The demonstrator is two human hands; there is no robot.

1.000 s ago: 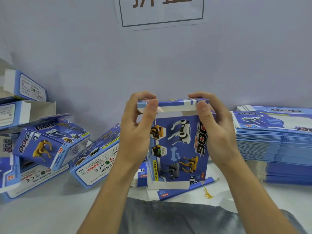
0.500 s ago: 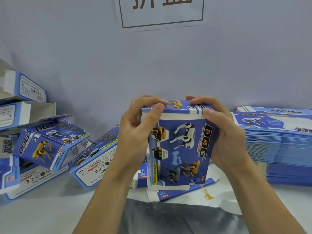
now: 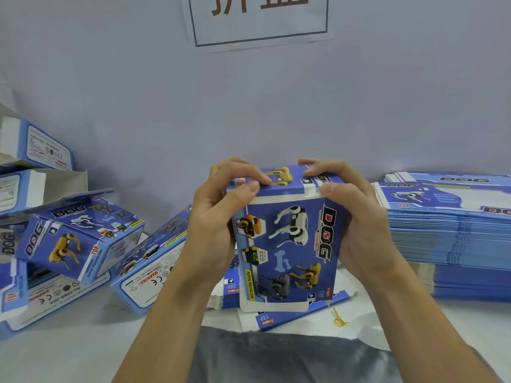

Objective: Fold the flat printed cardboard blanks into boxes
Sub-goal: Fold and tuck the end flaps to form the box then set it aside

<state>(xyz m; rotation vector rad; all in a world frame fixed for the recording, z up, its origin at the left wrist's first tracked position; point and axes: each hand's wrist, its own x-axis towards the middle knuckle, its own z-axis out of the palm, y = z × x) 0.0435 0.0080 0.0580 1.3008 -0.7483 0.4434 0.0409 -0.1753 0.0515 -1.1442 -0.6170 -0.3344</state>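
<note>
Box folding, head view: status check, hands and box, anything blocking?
Left hand and right hand both grip the box, upright, thumbs on its top flap. Flat blanks stacked right, folded boxes left. Nothing blocking.

The hands (image 3: 290, 217) hide the box's (image 3: 287, 252) sides; the wall sign (image 3: 260, 20) is cropped.

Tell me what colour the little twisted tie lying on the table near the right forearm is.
Yellow; the twisted tie shows in the head view.
</note>
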